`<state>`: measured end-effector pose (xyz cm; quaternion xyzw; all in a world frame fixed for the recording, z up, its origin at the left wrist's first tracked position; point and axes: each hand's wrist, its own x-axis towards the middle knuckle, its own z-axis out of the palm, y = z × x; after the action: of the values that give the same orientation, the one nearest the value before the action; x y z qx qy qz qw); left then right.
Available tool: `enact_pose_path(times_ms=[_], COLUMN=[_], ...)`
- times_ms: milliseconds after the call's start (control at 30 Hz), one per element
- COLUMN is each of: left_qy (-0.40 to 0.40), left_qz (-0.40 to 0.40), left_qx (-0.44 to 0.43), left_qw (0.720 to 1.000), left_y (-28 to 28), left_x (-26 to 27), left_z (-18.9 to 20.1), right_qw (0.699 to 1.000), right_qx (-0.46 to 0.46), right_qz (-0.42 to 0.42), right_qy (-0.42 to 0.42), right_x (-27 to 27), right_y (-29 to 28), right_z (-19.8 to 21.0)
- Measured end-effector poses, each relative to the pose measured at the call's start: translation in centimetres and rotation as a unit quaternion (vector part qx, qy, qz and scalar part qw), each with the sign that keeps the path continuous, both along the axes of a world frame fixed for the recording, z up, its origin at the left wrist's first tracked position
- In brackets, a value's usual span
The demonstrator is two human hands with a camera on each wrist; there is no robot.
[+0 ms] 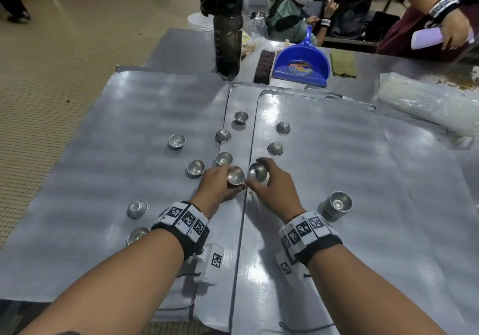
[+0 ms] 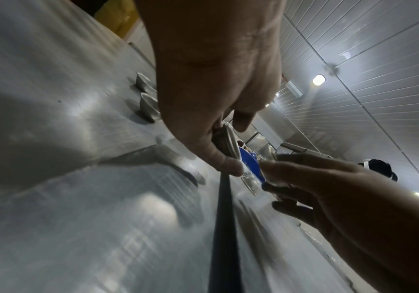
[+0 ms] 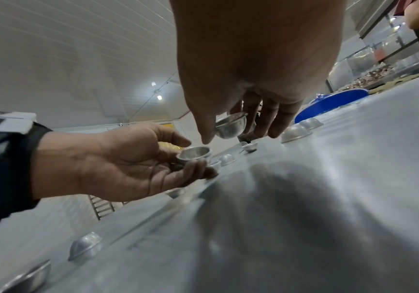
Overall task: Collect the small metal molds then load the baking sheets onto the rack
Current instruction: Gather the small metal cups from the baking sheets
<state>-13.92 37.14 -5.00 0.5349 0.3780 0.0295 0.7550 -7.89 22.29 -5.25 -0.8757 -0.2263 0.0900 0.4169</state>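
Several small metal molds lie scattered over the flat baking sheets, some upright, some upside down. My left hand holds a short nested stack of molds in its curled fingers, mouth up, just above the sheet seam; the stack also shows in the right wrist view. Right beside it, my right hand pinches a single mold between thumb and fingers, lifted a little off the sheet; that mold hangs above the left hand's stack. A taller stack of molds stands on the right sheet.
At the table's far side stand a dark water bottle, a brush, a blue dustpan, a green pad and a plastic-wrapped roll. Other people are behind the table. Tiled floor lies off the left edge.
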Motion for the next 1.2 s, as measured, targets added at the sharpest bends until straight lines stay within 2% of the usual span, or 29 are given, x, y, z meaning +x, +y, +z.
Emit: enact_pose_path(times_ms=[100, 233, 333, 433, 500, 567, 800, 900, 1200], left_qy=[-0.019, -0.034, -0.025, 0.005, 0.013, 0.016, 0.012, 0.011, 0.007], left_qz=[0.044, 0.038, 0.038, -0.001, -0.012, -0.019, -0.038, -0.041, -0.034], left_qx=[-0.102, -0.121, -0.088, -0.008, 0.043, 0.072, 0.107, 0.114, 0.098], left_qw=[0.994, 0.991, 0.995, 1.0, 0.999, 0.997, 0.993, 0.993, 0.995], left_y=[-0.3, -0.7, 0.1, 0.7, 0.8, 0.8, 0.7, 0.7, 0.2], left_x=[0.5, 0.7, 0.5, 0.4, 0.8, 1.1, 1.8, 1.7, 1.2], left_z=[1.0, 1.6, 1.3, 0.9, 0.4, 0.3, 0.0, -0.2, -0.3], right_qw=[1.0, 0.999, 0.999, 0.999, 0.995, 0.989, 0.967, 0.966, 0.983], right_qx=[-0.002, -0.012, -0.004, -0.004, -0.04, -0.091, -0.251, -0.252, -0.173], right_qz=[0.023, 0.034, 0.042, -0.032, -0.089, -0.111, -0.04, -0.048, -0.05], right_qy=[-0.003, 0.014, 0.031, 0.022, 0.011, 0.014, -0.001, -0.021, -0.028], right_x=[-0.7, -0.8, -0.3, 1.5, 3.8, 6.4, 11.9, 12.1, 8.9], right_y=[1.2, 1.9, 1.6, 1.0, 0.9, 1.3, 2.1, 2.2, 1.0], right_z=[0.7, 0.7, 0.8, 0.5, 0.1, -0.4, -2.2, -2.7, -2.0])
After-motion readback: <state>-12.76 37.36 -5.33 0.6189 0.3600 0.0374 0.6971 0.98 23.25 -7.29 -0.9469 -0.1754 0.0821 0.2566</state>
